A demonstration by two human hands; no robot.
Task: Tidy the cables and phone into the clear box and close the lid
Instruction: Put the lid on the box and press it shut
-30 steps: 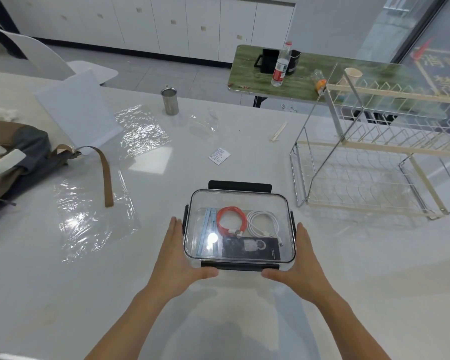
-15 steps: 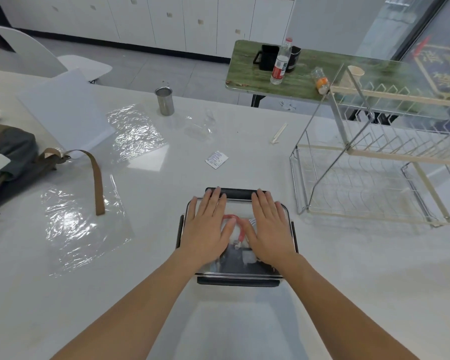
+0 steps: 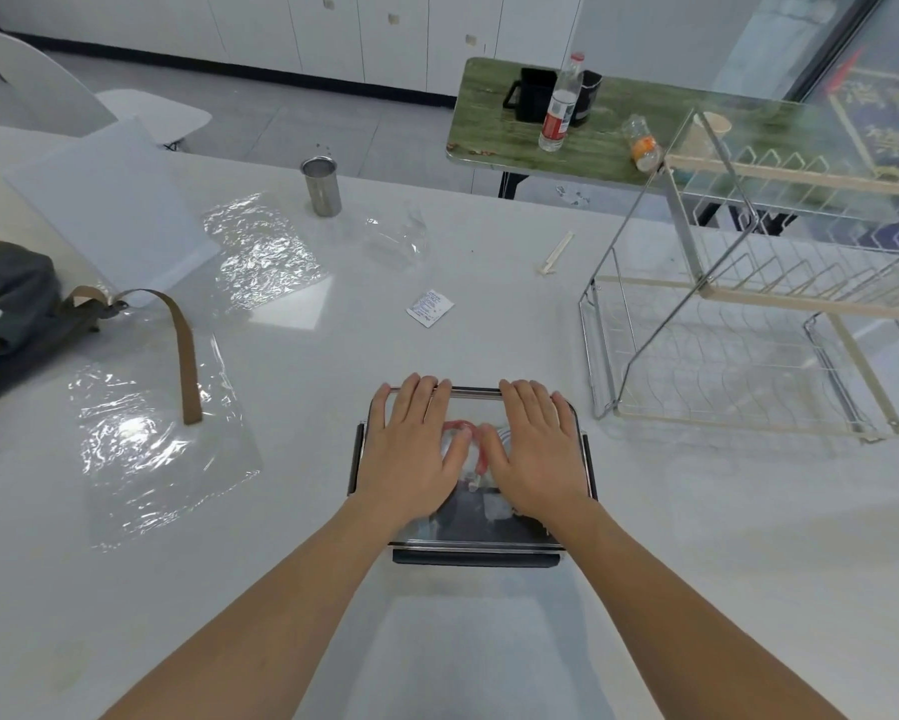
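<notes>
1. Box (image 3: 472, 550) sits on the white table (image 3: 697, 563), near the person, left of the wire rack (image 3: 748, 366).
2. Lid (image 3: 574, 423) lies on top; the left hand (image 3: 411, 454) and right hand (image 3: 535, 454) press flat on it, fingers straight and close together.
3. Inside, a red cable (image 3: 481, 459) and a dark phone (image 3: 468, 517) show between the hands (the rest is hidden).

Your white tabletop (image 3: 697, 537) carries the clear box (image 3: 576, 423) near its front edge, a wire rack (image 3: 748, 366) toward the right edge, plastic sheets (image 3: 161, 459), a bag (image 3: 16, 304) at the left edge, and a metal cup (image 3: 323, 187) by the far edge.
</notes>
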